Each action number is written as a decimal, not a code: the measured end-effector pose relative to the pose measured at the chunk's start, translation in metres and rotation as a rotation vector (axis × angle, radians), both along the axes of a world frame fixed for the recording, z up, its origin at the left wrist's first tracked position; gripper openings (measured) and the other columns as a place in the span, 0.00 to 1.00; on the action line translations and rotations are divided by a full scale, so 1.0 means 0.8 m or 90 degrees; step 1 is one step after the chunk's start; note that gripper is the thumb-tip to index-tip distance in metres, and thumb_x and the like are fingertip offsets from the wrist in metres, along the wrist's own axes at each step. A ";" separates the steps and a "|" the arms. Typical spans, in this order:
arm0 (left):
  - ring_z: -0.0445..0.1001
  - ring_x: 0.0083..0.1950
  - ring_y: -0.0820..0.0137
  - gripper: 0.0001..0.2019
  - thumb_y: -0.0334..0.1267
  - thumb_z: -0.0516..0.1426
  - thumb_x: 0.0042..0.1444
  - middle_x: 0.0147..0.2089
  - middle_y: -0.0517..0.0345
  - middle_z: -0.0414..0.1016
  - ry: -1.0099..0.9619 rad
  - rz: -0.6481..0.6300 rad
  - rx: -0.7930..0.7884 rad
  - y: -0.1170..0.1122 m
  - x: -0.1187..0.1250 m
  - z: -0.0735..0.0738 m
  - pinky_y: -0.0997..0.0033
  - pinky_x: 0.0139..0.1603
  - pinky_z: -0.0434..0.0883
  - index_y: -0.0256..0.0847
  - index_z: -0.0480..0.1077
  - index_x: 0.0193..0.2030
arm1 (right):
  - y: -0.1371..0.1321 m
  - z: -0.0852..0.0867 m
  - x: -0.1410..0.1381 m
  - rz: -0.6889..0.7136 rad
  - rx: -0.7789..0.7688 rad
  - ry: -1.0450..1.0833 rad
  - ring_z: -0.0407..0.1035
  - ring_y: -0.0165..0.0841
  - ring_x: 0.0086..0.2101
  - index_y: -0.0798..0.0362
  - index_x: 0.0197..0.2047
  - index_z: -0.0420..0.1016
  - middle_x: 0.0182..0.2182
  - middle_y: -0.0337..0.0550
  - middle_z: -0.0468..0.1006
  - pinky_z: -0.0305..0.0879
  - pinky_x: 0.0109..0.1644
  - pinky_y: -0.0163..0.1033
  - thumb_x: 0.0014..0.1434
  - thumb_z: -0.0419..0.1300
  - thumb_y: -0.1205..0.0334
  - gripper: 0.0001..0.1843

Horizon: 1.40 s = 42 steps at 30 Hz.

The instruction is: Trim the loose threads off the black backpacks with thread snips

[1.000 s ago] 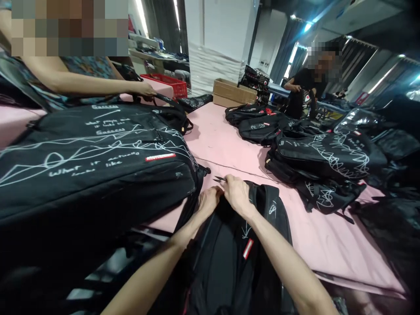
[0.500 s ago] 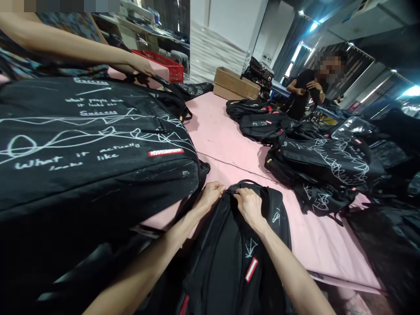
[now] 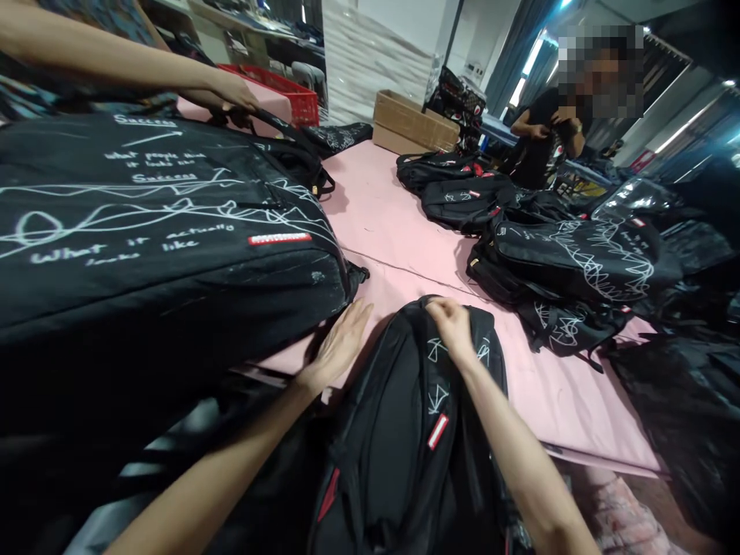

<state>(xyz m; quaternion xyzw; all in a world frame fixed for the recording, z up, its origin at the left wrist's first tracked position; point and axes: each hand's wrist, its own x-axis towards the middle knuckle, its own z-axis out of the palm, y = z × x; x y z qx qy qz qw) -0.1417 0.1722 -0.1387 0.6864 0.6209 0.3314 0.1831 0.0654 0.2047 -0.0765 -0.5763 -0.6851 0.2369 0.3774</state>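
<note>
A black backpack with white line drawings and a red-edged label leans against the table's near edge, its padded side facing me. At its top, my right hand is closed, fingers pinched at the seam; whether they hold a zipper pull is hidden. My left hand is open, fingers stretched out, just left of the backpack and off its fabric. Beyond that hand lies a large black backpack with white lettering, "Success", and a red label.
A pink-covered table spans the middle. More black backpacks are heaped on the right. A cardboard box and a red crate stand farther back. At left a co-worker's hand touches a strap; another person stands behind.
My left hand has let go of the backpack's top, opened and moved left and down. My right hand stays at the top, slightly farther right. The view has tilted slightly downward.
</note>
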 end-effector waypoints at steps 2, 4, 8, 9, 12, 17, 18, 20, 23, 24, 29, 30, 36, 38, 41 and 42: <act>0.56 0.63 0.61 0.20 0.34 0.45 0.58 0.63 0.46 0.57 0.066 -0.045 0.050 -0.062 -0.005 -0.015 0.58 0.60 0.58 0.37 0.62 0.57 | -0.016 0.017 0.021 -0.030 -0.020 0.239 0.61 0.25 0.23 0.54 0.37 0.70 0.30 0.40 0.73 0.58 0.28 0.32 0.57 0.52 0.53 0.14; 0.54 0.64 0.62 0.21 0.36 0.46 0.59 0.63 0.47 0.58 0.086 -0.142 0.056 -0.137 -0.002 -0.029 0.58 0.60 0.59 0.38 0.59 0.60 | -0.047 0.031 0.045 -0.029 -0.024 0.372 0.58 0.24 0.23 0.53 0.42 0.69 0.31 0.39 0.71 0.56 0.26 0.31 0.55 0.55 0.52 0.16; 0.57 0.63 0.60 0.15 0.37 0.51 0.57 0.54 0.56 0.71 0.112 -0.328 0.062 -0.260 0.013 -0.036 0.52 0.61 0.55 0.45 0.68 0.50 | -0.128 0.035 0.092 -0.068 -0.026 0.380 0.60 0.24 0.26 0.52 0.48 0.69 0.31 0.38 0.68 0.57 0.27 0.31 0.48 0.61 0.51 0.24; 0.58 0.62 0.59 0.13 0.37 0.52 0.56 0.51 0.56 0.73 0.118 -0.331 0.063 -0.276 0.016 -0.034 0.51 0.62 0.54 0.45 0.70 0.48 | -0.149 0.030 0.104 -0.108 -0.033 0.351 0.60 0.25 0.26 0.53 0.47 0.70 0.30 0.37 0.68 0.57 0.27 0.31 0.47 0.62 0.51 0.25; 0.62 0.59 0.59 0.12 0.36 0.53 0.56 0.46 0.56 0.75 0.145 -0.306 0.073 -0.290 0.024 -0.026 0.51 0.60 0.55 0.44 0.71 0.46 | -0.212 0.003 0.136 -0.227 -0.077 0.229 0.62 0.26 0.25 0.55 0.42 0.73 0.25 0.36 0.68 0.61 0.30 0.34 0.46 0.63 0.51 0.22; 0.65 0.55 0.56 0.11 0.36 0.57 0.53 0.47 0.54 0.75 0.234 -0.315 0.042 -0.280 0.031 -0.015 0.50 0.56 0.58 0.45 0.72 0.44 | -0.312 -0.051 0.157 -0.221 -0.197 0.057 0.70 0.38 0.40 0.53 0.42 0.74 0.39 0.46 0.77 0.66 0.45 0.43 0.45 0.63 0.50 0.22; 0.64 0.55 0.55 0.11 0.36 0.58 0.52 0.47 0.54 0.74 0.252 -0.325 0.037 -0.280 0.033 -0.012 0.49 0.56 0.57 0.44 0.72 0.44 | -0.327 -0.059 0.155 -0.208 -0.219 0.043 0.71 0.40 0.42 0.52 0.43 0.74 0.42 0.47 0.77 0.66 0.47 0.45 0.46 0.62 0.50 0.23; 0.65 0.54 0.56 0.11 0.35 0.59 0.51 0.47 0.52 0.74 0.282 -0.342 0.044 -0.283 0.037 -0.008 0.50 0.56 0.57 0.42 0.72 0.43 | -0.347 -0.071 0.149 -0.186 -0.242 0.026 0.71 0.41 0.43 0.52 0.45 0.74 0.44 0.48 0.76 0.66 0.47 0.47 0.47 0.62 0.49 0.24; 0.68 0.49 0.60 0.09 0.35 0.57 0.53 0.44 0.51 0.74 0.306 -0.351 0.072 -0.289 0.043 -0.005 0.53 0.56 0.57 0.39 0.72 0.42 | -0.356 -0.081 0.143 -0.181 -0.231 0.016 0.71 0.42 0.43 0.53 0.47 0.73 0.43 0.48 0.77 0.66 0.48 0.48 0.48 0.61 0.48 0.25; 0.69 0.48 0.62 0.09 0.35 0.57 0.54 0.43 0.52 0.75 0.310 -0.347 0.077 -0.291 0.045 -0.005 0.53 0.56 0.57 0.39 0.72 0.42 | -0.356 -0.084 0.143 -0.182 -0.225 0.016 0.72 0.42 0.43 0.53 0.47 0.73 0.42 0.48 0.78 0.66 0.48 0.48 0.48 0.61 0.48 0.25; 0.70 0.46 0.63 0.11 0.40 0.58 0.53 0.40 0.54 0.75 0.246 -0.355 0.011 -0.284 0.037 0.003 0.56 0.57 0.57 0.42 0.72 0.43 | -0.351 -0.081 0.146 -0.170 -0.176 0.016 0.73 0.40 0.39 0.54 0.45 0.73 0.38 0.48 0.78 0.68 0.45 0.44 0.50 0.60 0.48 0.24; 0.71 0.45 0.65 0.11 0.42 0.57 0.53 0.40 0.56 0.76 0.197 -0.349 -0.018 -0.275 0.034 0.005 0.60 0.55 0.59 0.43 0.72 0.43 | -0.351 -0.075 0.142 -0.175 -0.141 -0.003 0.73 0.39 0.39 0.54 0.46 0.73 0.38 0.47 0.78 0.68 0.44 0.43 0.51 0.60 0.48 0.24; 0.72 0.40 0.70 0.11 0.40 0.55 0.55 0.41 0.56 0.74 0.061 -0.045 -0.054 -0.185 0.027 -0.006 0.74 0.42 0.66 0.41 0.72 0.43 | -0.331 -0.020 0.074 -0.178 0.108 -0.250 0.69 0.38 0.40 0.54 0.54 0.65 0.42 0.50 0.73 0.64 0.40 0.38 0.57 0.55 0.49 0.25; 0.72 0.40 0.70 0.10 0.39 0.56 0.53 0.40 0.56 0.74 0.079 -0.046 -0.054 -0.162 0.032 -0.017 0.74 0.42 0.66 0.41 0.73 0.41 | -0.316 -0.012 0.047 -0.128 0.118 -0.307 0.69 0.37 0.40 0.55 0.53 0.65 0.42 0.50 0.73 0.63 0.40 0.38 0.59 0.53 0.51 0.22; 0.71 0.41 0.68 0.07 0.39 0.56 0.54 0.39 0.56 0.74 0.094 -0.060 -0.040 -0.148 0.036 -0.028 0.72 0.43 0.66 0.41 0.74 0.36 | -0.286 -0.019 0.018 -0.053 0.091 -0.372 0.68 0.35 0.38 0.55 0.47 0.67 0.38 0.47 0.74 0.62 0.40 0.37 0.61 0.52 0.57 0.14; 0.71 0.41 0.68 0.07 0.38 0.55 0.55 0.38 0.56 0.74 0.099 -0.062 -0.036 -0.148 0.036 -0.030 0.72 0.42 0.66 0.41 0.73 0.34 | -0.276 -0.025 0.012 -0.036 0.084 -0.392 0.68 0.35 0.38 0.54 0.45 0.68 0.37 0.46 0.74 0.62 0.40 0.37 0.60 0.53 0.57 0.12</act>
